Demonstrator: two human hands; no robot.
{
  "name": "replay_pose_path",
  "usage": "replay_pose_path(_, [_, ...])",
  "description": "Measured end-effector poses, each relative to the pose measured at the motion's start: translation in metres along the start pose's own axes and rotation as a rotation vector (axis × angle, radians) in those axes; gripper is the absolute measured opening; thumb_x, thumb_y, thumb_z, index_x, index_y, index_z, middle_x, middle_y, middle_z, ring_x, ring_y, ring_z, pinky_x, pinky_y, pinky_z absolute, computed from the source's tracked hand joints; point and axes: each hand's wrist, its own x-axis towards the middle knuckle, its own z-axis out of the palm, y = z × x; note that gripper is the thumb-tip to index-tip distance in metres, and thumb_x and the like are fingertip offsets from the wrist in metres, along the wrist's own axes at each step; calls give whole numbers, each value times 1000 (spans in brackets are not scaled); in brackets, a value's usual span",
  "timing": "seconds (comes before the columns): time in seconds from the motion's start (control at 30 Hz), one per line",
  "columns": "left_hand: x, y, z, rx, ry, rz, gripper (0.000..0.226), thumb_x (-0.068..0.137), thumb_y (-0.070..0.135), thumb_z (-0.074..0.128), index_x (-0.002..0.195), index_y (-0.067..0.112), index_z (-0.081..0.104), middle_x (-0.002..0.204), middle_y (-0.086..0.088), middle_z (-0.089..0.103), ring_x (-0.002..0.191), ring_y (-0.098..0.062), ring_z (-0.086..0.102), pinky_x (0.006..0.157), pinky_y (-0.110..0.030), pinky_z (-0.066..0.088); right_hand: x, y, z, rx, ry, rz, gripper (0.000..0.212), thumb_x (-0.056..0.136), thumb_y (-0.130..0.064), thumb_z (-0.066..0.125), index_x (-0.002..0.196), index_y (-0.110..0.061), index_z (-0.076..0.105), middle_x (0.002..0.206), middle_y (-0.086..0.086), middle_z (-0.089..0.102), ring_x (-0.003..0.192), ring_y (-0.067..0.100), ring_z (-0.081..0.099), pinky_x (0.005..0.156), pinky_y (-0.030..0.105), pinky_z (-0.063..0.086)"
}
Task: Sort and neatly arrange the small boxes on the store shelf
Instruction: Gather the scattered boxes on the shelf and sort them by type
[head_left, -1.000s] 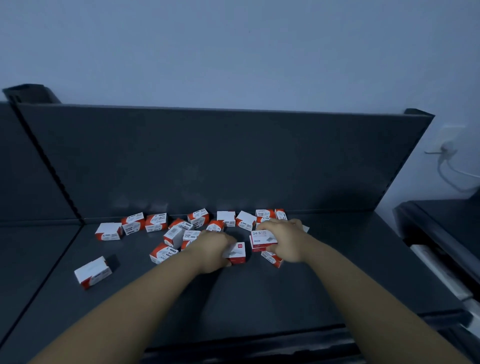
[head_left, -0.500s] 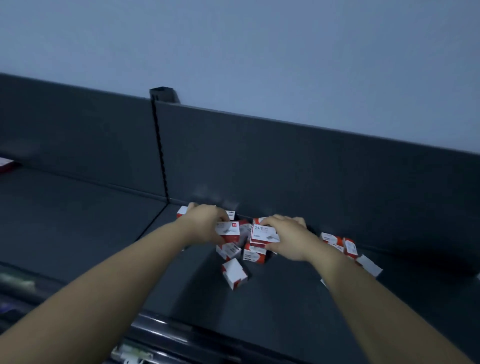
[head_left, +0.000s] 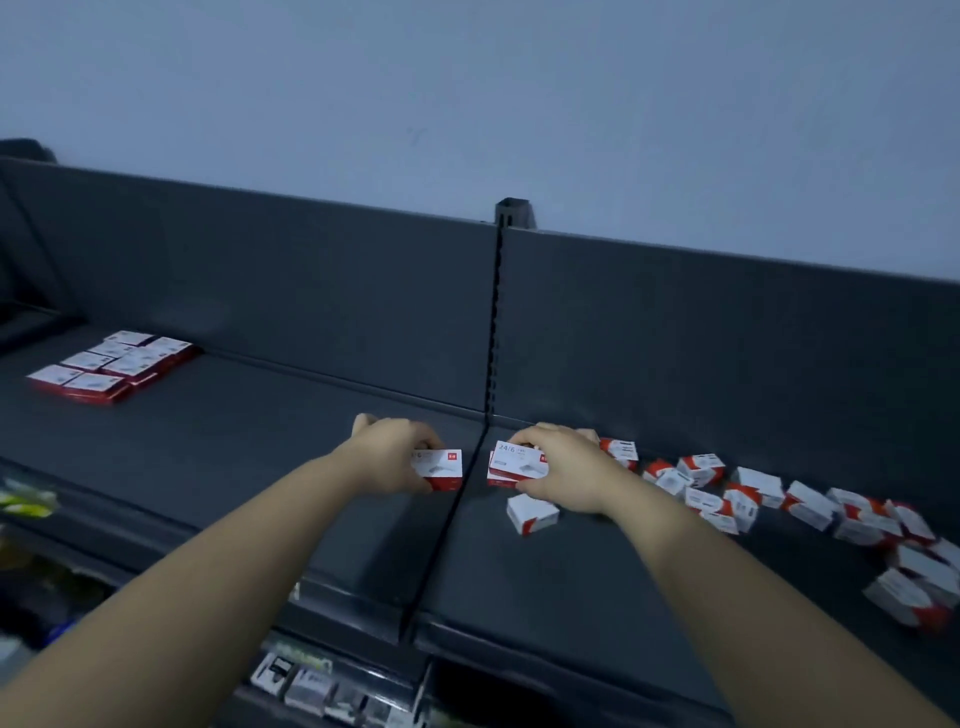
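Fingers (head_left: 540, 441) clenched round boxes: one box (head_left: 441, 467) in left hand (head_left: 387, 454), small stack (head_left: 517, 460) in right hand (head_left: 563, 475), either side of shelf (head_left: 260, 441) seam. Best to carry level, squeeze lightly, set flush against neat block (head_left: 109, 366) far left. Loose boxes (head_left: 753, 493) scattered right.

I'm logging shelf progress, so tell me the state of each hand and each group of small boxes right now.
left hand: grips one box, left of the shelf seam.
right hand: grips a small stack of boxes, right of the seam.
single box: loose, lying by the right wrist.
scattered boxes: jumbled, unsorted, on the right section.
arranged boxes: flat in a neat block, far left.
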Motion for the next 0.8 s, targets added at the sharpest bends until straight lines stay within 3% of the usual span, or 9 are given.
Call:
replay_pose_path(0.33, [-51, -181, -47, 28, 40, -92, 41, 77, 40, 73, 114, 35, 57, 108, 17, 61, 101, -11, 55, 88, -30, 21, 93, -156, 60, 79, 4, -121, 41, 84, -31, 70, 123, -37, 58, 119, -16, 57, 115, 8, 51, 106, 32, 23])
replay_pose_path(0.8, [-38, -314, -70, -23, 36, -244, 41, 77, 40, 74, 113, 35, 57, 110, 15, 60, 105, -12, 53, 89, -35, 25, 226, -225, 111, 175, -81, -172, 38, 82, -32, 71, 118, -39, 59, 117, -21, 59, 110, 5, 54, 109, 32, 27])
